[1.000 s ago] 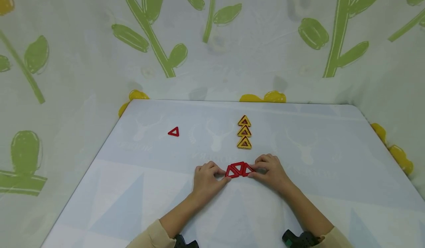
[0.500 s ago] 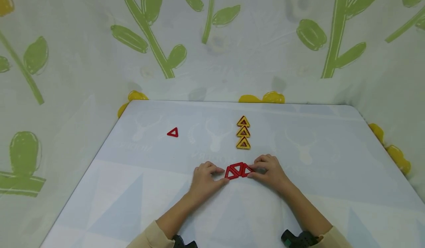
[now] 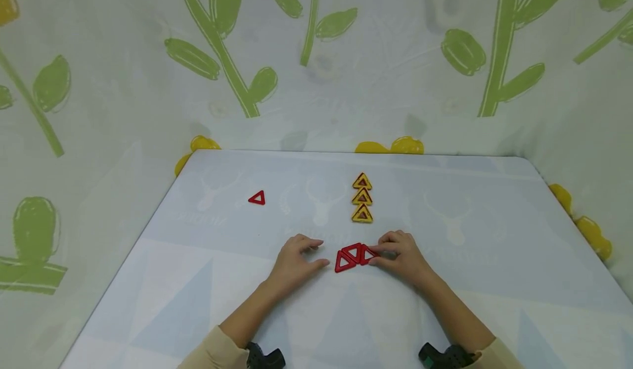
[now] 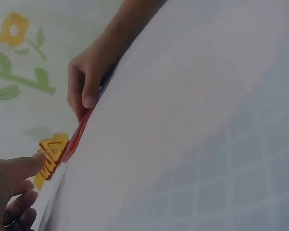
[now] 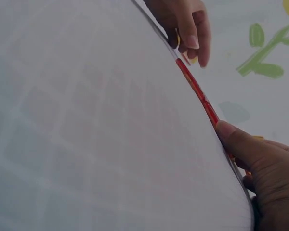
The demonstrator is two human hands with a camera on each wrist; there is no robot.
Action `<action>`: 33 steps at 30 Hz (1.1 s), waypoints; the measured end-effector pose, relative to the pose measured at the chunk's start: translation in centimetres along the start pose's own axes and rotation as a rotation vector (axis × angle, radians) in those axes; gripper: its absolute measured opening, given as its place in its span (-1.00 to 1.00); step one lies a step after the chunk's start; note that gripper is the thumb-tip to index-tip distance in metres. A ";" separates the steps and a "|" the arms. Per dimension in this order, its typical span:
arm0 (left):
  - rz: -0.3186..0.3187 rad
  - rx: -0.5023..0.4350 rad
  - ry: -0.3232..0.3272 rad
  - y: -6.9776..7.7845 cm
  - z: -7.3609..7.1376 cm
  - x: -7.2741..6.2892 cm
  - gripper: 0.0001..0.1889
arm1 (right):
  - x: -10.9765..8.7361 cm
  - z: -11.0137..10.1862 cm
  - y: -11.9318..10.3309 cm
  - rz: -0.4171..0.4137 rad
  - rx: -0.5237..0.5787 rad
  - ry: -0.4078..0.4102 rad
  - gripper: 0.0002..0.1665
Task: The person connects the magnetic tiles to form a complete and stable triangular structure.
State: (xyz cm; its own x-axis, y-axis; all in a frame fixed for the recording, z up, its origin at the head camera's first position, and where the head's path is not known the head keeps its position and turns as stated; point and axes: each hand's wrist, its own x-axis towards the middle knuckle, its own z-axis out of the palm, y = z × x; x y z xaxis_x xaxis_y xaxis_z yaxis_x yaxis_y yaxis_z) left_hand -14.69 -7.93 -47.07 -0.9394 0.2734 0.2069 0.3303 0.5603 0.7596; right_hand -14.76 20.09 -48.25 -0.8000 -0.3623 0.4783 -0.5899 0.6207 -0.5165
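Observation:
Three red triangle frames lie edge to edge in a row on the table: a left triangle [image 3: 341, 267], a middle triangle [image 3: 351, 245] pointing down, and a right triangle [image 3: 363, 260]. My right hand [image 3: 404, 259] pinches the right triangle between thumb and fingers at its outer side. Off to the left of the row, my left hand [image 3: 293, 263] holds nothing, its thumb and fingers spread apart. From the right wrist, the red row [image 5: 197, 90] appears nearly edge-on, running up from my right thumb. In the left wrist view, my left hand [image 4: 12, 187] overlaps yellow triangles behind it.
Beyond the red row, three yellow triangles [image 3: 362, 214] stand in a column on the pale patterned table [image 3: 198, 292]. One more red triangle [image 3: 257, 197] lies alone to their left. A fabric wall with printed leaves [image 3: 193, 59] rises behind the table's far edge.
My left hand has let go of the left red triangle and drawn back to the left. That triangle has shifted slightly toward me. My right hand keeps its pinch in place.

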 end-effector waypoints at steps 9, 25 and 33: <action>0.004 -0.004 0.099 -1.4 -1.7 0.4 -0.56 | -0.3 0.1 0.0 0.000 -0.013 0.004 -0.68; 0.059 -0.014 0.306 -5.2 -5.2 1.3 -0.48 | -0.2 0.3 0.4 -0.086 0.020 0.048 -0.65; -0.019 -0.017 0.320 -6.6 -6.9 2.4 -0.34 | -0.1 0.2 0.2 -0.084 0.020 0.047 -0.65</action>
State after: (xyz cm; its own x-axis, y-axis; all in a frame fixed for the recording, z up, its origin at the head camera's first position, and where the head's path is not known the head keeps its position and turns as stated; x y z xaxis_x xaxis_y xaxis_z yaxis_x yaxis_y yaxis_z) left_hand -19.70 -16.36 -47.35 -0.9275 0.0011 0.3738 0.3129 0.5492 0.7749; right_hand -14.82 20.10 -48.51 -0.7418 -0.3795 0.5530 -0.6572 0.5756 -0.4866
